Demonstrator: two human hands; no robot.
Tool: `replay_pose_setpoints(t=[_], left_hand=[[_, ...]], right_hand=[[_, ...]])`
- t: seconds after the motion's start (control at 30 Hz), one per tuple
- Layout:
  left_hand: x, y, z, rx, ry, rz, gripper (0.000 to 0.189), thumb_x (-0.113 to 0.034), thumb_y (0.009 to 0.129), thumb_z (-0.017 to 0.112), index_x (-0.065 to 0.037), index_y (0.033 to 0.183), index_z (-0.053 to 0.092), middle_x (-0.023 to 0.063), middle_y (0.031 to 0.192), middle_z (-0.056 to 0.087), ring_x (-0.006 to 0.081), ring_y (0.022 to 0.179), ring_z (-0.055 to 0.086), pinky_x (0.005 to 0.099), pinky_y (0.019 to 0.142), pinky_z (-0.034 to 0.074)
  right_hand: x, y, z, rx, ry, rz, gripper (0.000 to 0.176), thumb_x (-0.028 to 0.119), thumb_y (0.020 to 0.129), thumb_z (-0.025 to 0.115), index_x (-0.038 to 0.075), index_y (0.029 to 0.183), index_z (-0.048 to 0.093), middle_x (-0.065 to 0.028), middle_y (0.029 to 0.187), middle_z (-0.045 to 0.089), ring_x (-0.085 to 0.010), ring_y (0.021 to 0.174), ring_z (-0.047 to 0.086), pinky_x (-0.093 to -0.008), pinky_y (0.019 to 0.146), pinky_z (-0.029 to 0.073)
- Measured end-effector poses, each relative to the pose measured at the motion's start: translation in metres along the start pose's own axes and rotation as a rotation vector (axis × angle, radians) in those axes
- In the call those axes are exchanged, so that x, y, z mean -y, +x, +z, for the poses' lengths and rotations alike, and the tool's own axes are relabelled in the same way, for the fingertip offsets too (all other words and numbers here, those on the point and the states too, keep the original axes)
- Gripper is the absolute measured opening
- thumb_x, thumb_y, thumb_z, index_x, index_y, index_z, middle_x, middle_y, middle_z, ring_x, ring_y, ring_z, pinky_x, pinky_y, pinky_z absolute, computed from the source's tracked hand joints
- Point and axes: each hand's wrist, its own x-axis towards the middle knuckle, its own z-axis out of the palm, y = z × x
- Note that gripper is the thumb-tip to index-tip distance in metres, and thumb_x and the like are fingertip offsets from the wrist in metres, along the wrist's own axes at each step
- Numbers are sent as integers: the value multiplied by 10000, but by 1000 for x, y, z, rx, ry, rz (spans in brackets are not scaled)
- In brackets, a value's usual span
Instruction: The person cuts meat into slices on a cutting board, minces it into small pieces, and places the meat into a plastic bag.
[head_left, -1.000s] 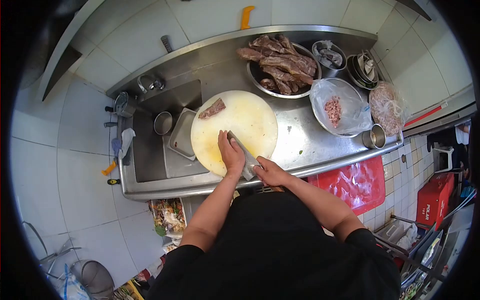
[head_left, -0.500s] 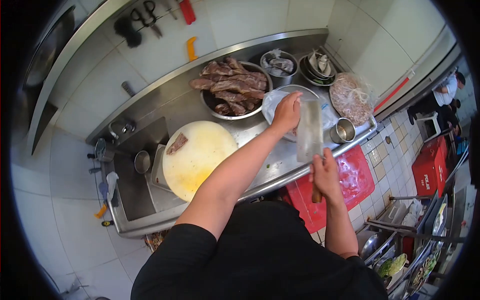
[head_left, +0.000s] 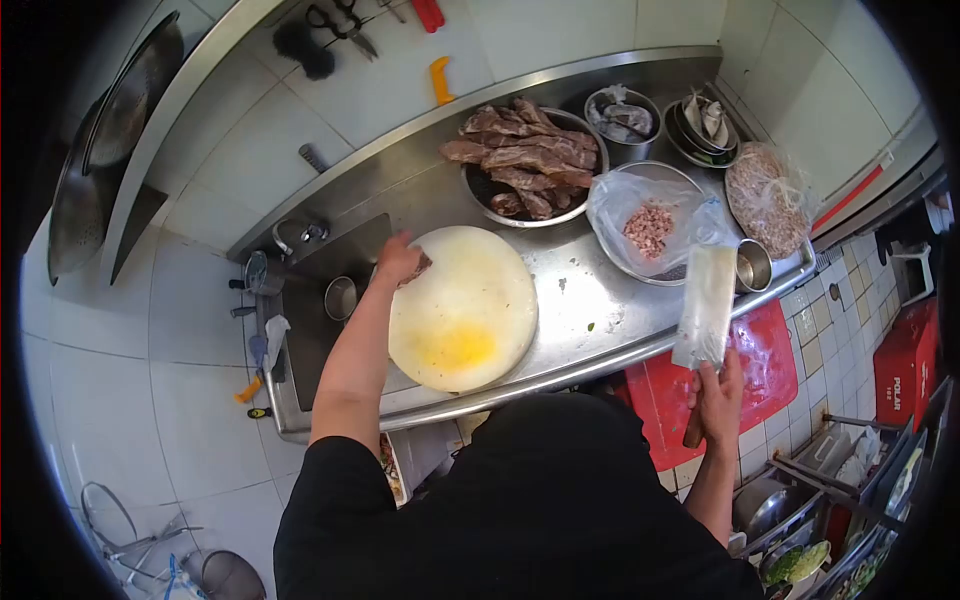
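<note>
My left hand (head_left: 398, 260) is at the upper left edge of a round, pale chopping board (head_left: 490, 290), its fingers closed on a small piece of meat (head_left: 420, 267) that they partly hide. A yellow stain marks the board's near side. In my right hand (head_left: 718, 390) is a cleaver (head_left: 706, 310), gripped by its wooden handle, its broad blade raised over the counter's front edge. Diced meat (head_left: 649, 230) lies in a clear plastic bag (head_left: 610, 195) set in a metal bowl (head_left: 680, 174).
Long strips of meat (head_left: 540, 155) fill a large bowl on the steel counter (head_left: 570, 290). Farther right are a pot (head_left: 622, 125), stacked bowls with fish (head_left: 705, 120), a bag of minced meat (head_left: 768, 200) and a metal cup (head_left: 753, 266). A sink (head_left: 310, 345) lies left; a red lid-like surface (head_left: 760, 350) is below.
My left hand has moved from the bagged bowl leftward to the piece of meat on the board. The cleaver stays in my right hand. The view has shifted left.
</note>
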Motion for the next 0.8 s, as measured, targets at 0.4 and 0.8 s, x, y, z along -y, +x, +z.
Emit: replay_pose_setpoints(t=[0.4, 0.8], left_hand=[[-58, -178, 17, 5, -215, 179, 378, -93, 784, 812, -31, 1108, 628, 190, 1084, 637, 383, 1005, 638, 444, 898, 518], [-64, -239, 26, 118, -223, 195, 291, -157, 855, 749, -26, 1091, 639, 178, 1016, 673, 348, 904, 661, 439, 840, 534]], right_hand=[[-12, 25, 155, 503, 2, -189, 175, 152, 1077, 539, 47, 1215, 514, 5, 749, 547, -77, 521, 500, -253, 479, 429], [-72, 29, 176, 631, -688, -59, 289, 218, 998, 564, 50, 1231, 533, -305, 939, 683, -506, 933, 669, -529, 834, 514]])
